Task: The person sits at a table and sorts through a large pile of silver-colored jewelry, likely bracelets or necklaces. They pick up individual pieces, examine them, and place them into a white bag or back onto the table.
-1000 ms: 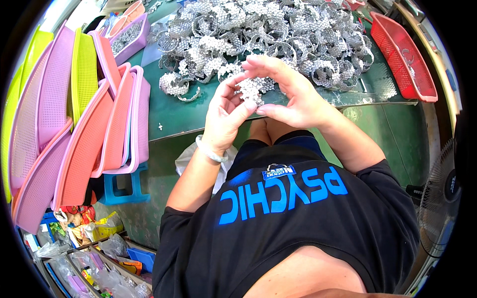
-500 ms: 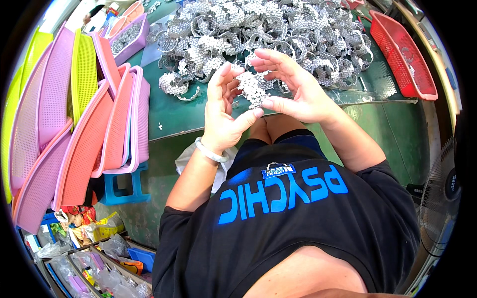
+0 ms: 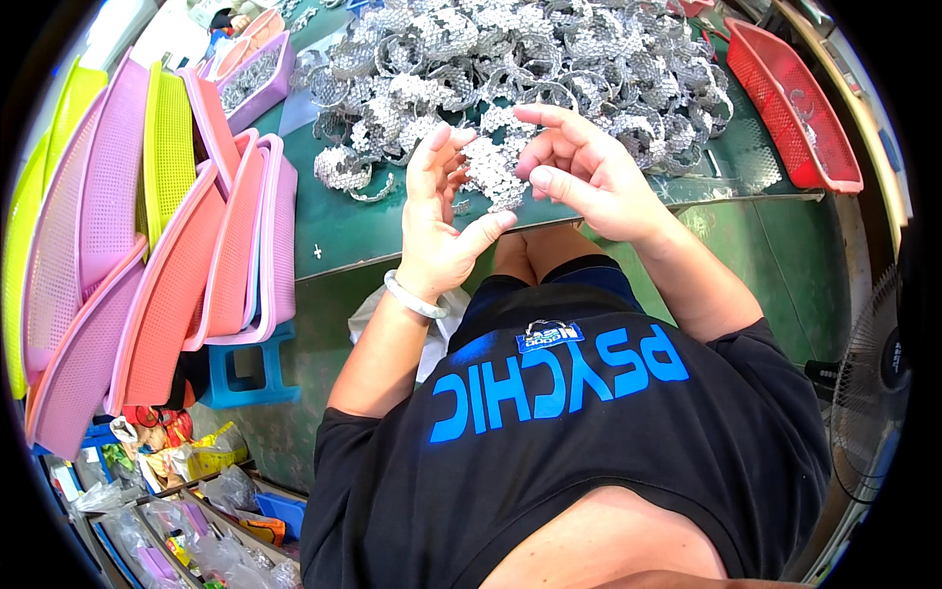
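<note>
A small curved piece of silver metal mesh [image 3: 494, 175], made of many tiny linked bits, is between my two hands at the table's near edge. My left hand [image 3: 437, 201], with a pale bangle on its wrist, cups the piece, fingers at its far left side and thumb along its lower edge. At the piece's right edge is my right hand [image 3: 594, 177], fingers bent and thumb apart from the raised index finger; nothing shows in its grasp. Just beyond lies a large heap of similar curled mesh pieces [image 3: 549, 59].
Stacked purple, pink and green perforated baskets [image 3: 172, 285] stand at the left, near a blue stool [image 3: 250, 368]. A purple bin [image 3: 285, 74] holds small metal parts. A red basket [image 3: 785, 108] sits at the right edge of the green table [image 3: 353, 231]; a fan [image 3: 868, 383] stands nearby.
My right hand has drawn slightly right, its thumb coming off the lower part of the mesh piece and its fingers bending more. My left hand has barely moved.
</note>
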### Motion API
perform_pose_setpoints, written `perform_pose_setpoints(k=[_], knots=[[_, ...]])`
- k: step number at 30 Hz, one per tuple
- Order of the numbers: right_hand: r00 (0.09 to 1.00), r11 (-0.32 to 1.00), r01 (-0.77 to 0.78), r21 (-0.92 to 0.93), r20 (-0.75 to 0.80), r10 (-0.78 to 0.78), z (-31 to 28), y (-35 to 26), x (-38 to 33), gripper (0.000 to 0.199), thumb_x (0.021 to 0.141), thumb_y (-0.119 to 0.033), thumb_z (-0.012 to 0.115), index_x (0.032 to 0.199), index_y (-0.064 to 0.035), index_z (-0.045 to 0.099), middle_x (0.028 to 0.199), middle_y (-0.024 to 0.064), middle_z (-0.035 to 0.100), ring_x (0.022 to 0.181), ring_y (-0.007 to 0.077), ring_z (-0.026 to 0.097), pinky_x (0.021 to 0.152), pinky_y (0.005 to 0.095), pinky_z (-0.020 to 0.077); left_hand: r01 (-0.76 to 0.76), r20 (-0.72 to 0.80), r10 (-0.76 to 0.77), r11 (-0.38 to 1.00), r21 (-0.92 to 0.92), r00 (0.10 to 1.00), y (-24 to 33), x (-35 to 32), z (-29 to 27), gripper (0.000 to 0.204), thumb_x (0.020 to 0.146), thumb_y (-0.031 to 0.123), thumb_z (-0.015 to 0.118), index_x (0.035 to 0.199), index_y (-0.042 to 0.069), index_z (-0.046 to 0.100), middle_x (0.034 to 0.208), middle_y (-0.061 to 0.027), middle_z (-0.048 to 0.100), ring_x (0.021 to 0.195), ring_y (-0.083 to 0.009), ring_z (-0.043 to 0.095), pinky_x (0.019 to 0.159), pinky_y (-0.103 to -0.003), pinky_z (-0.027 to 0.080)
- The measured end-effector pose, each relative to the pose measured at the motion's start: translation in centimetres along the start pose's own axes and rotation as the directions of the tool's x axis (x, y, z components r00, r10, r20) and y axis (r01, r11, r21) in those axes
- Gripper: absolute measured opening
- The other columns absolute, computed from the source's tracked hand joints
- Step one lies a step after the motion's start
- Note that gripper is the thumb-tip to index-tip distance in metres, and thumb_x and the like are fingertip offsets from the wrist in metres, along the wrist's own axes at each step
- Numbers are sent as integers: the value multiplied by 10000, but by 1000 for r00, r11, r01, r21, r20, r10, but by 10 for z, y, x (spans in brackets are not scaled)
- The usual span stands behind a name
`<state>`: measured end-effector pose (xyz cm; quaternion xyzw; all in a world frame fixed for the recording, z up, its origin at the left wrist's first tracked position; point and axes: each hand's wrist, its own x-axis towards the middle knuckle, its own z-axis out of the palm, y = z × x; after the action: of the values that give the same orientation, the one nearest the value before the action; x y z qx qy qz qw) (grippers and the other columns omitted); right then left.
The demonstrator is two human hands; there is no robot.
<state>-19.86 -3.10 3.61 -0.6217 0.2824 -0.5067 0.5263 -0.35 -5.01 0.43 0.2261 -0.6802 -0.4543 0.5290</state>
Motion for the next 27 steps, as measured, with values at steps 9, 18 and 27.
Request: perform_pose_setpoints(k=[9, 18, 27], knots=[[998, 992, -59, 115, 7, 59, 4, -6, 0, 540, 834, -29, 590, 1325, -46, 366, 922, 31, 569, 827, 77, 529, 711, 220, 444, -137, 81, 120, 956, 261, 989, 3, -1, -3, 937, 632, 56, 778, 1384, 77, 218, 1321, -140, 405, 1239, -239, 389, 976, -373, 333], [998, 992, -62, 113, -17, 64, 9, -5, -1, 570, 791, 10, 620, 1311, -23, 390, 804, 5, 585, 736, 48, 530, 686, 197, 434, -303, 180, 244, 795, 526, 953, 6, -1, -3, 946, 637, 82, 777, 1396, 67, 212, 1364, -153, 368, 1229, -266, 404, 959, -373, 353], [997, 999, 26, -35, -73, -29, 9, -3, -7, 627, 769, 53, 624, 1340, -60, 392, 819, -7, 607, 772, 42, 533, 721, 197, 431, 102, 19, -107, 981, 166, 994, 17, -8, 2, 866, 747, 220, 728, 1398, -2, 201, 1219, -171, 472, 1058, -232, 504, 883, -344, 422]])
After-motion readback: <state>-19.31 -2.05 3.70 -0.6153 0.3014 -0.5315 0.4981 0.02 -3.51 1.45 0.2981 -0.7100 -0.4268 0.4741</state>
